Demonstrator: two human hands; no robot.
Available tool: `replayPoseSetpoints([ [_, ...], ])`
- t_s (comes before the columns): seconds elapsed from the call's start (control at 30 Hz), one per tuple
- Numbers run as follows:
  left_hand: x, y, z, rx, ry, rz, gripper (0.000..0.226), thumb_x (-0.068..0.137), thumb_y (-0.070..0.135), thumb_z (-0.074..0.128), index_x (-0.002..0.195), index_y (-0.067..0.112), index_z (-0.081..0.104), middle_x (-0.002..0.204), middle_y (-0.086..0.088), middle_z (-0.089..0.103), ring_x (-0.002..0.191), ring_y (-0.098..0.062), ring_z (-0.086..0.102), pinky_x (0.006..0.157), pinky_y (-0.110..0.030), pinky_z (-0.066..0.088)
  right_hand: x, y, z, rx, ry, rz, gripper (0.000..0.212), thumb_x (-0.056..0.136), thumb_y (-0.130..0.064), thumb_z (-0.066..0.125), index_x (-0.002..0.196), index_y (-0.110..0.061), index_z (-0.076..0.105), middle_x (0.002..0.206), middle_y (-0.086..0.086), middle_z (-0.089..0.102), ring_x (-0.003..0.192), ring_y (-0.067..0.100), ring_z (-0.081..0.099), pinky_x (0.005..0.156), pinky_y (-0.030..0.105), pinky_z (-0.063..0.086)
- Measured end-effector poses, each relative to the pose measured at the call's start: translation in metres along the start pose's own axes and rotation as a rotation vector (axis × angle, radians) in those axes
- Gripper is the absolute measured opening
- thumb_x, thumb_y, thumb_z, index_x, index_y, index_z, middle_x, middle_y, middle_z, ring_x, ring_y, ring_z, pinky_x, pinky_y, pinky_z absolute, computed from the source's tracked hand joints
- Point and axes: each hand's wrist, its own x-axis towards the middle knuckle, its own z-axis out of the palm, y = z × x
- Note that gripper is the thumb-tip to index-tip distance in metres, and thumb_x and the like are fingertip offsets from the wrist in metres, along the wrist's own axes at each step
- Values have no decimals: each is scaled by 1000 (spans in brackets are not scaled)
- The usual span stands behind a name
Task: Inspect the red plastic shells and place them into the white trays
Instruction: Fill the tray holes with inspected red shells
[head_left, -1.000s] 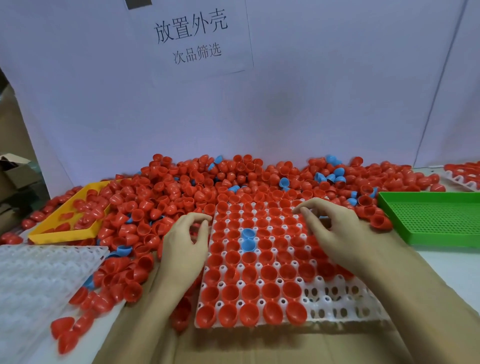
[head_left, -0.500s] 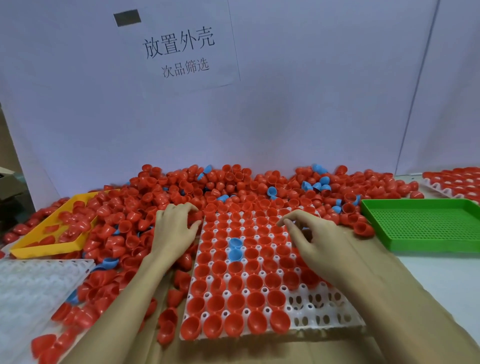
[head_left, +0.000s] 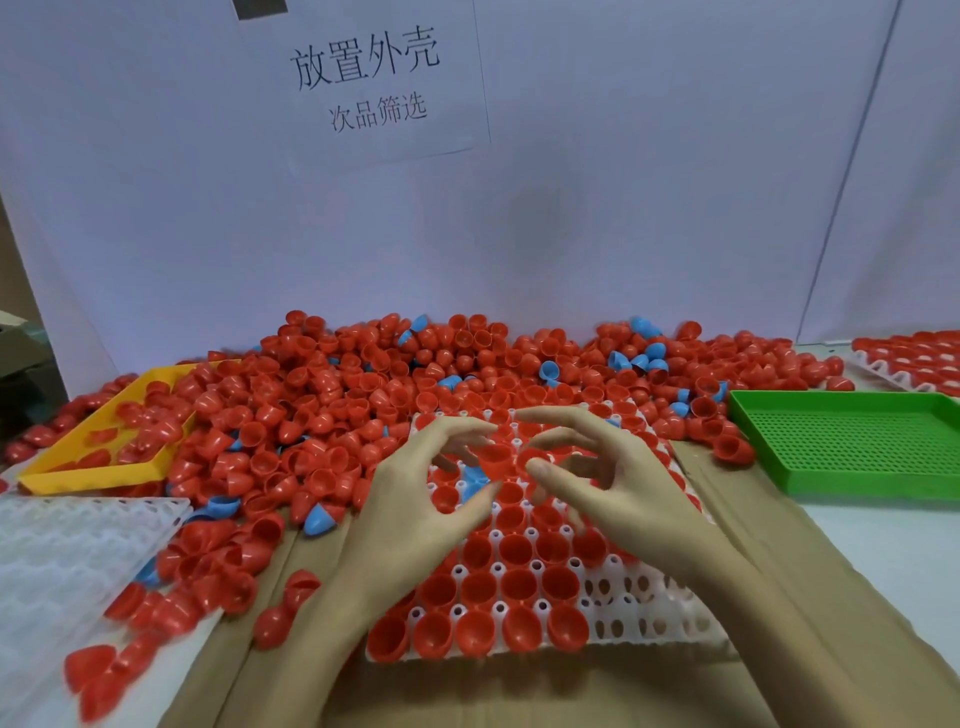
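Here both hands hover over the filled white tray (head_left: 670, 613), fingers loosely curved, nothing visibly held.
The left hand (head_left: 415, 499) and right hand (head_left: 602, 483) bracket the tray's middle, where a blue shell (head_left: 471, 479) sits among seated red shells (head_left: 498, 584). More red shells lie heaped behind and left. They look light, thin, rigid and slick; pinching a rim seems surest.
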Motion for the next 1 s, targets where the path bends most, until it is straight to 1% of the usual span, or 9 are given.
replayPoseSetpoints([
  [0.03, -1, 0, 1, -2, -9, 0, 45, 89, 23, 82, 126, 39, 63, 120, 24, 67, 116, -4, 65, 97, -13, 47, -1, 0, 1, -11, -15, -8, 36, 95, -35, 74, 130, -37, 68, 115, -10, 73, 94, 19, 78, 86, 35, 64],
  [0.13, -4, 0, 0, -45, -23, -6, 44, 89, 24, 82, 126, 41, 63, 120, 21, 68, 116, -8, 66, 95, -15, 50, -2, -1, 3, 8, -31, -9, 27, 95, -30, 76, 122, -33, 74, 117, -10, 74, 97, 18, 77, 84, 45, 65],
  [0.27, -5, 1, 0, -194, -27, -66, 43, 88, 29, 85, 126, 36, 65, 120, 13, 71, 115, -14, 68, 94, -19, 54, -4, -2, 4, 17, -25, -26, 29, 94, -24, 79, 122, -30, 73, 117, -8, 74, 107, 17, 73, 89, 40, 63],
  [0.43, -5, 4, 2, -187, -20, -11, 36, 90, 27, 83, 122, 34, 67, 122, 9, 70, 120, -16, 67, 99, -24, 54, -3, -2, 3, 30, -48, -52, 28, 95, -17, 78, 121, -29, 73, 120, -7, 73, 109, 19, 72, 86, 32, 62],
  [0.57, -4, 6, 0, -256, 7, -10, 36, 90, 21, 83, 121, 33, 68, 122, 7, 71, 121, -16, 67, 99, -23, 55, -5, -3, -3, 120, -88, -25, 31, 98, -19, 74, 127, -29, 71, 126, -5, 73, 119, 17, 69, 98, 30, 58],
  [0.73, -5, 8, -1, -319, 19, -29, 37, 92, 18, 80, 125, 32, 69, 123, 5, 72, 120, -18, 68, 99, -26, 56, -6, -6, -6, 214, -167, 23, 32, 100, -22, 71, 131, -29, 70, 130, 0, 72, 122, 23, 68, 104, 41, 57],
  [0.77, -4, 9, -1, -323, 25, -27, 38, 92, 18, 79, 126, 32, 68, 124, 6, 72, 120, -17, 68, 99, -26, 56, -6, -6, -7, 233, -177, 33, 32, 100, -23, 71, 132, -29, 70, 130, 1, 72, 122, 23, 68, 104, 42, 57],
  [0.9, -5, 11, 0, -359, 75, 1, 46, 90, 21, 81, 132, 29, 63, 127, 8, 71, 122, -17, 68, 100, -25, 55, -6, -9, -8, 273, -179, 52, 32, 100, -26, 71, 131, -27, 70, 127, 3, 74, 111, 18, 72, 93, 33, 58],
  [1.0, -6, 12, 1, -393, 113, 33, 46, 89, 17, 82, 128, 23, 61, 124, 3, 72, 119, -22, 69, 100, -28, 56, -6, -8, -7, 304, -170, 70, 33, 98, -31, 71, 131, -27, 71, 122, 5, 75, 106, 18, 72, 91, 32, 58],
])
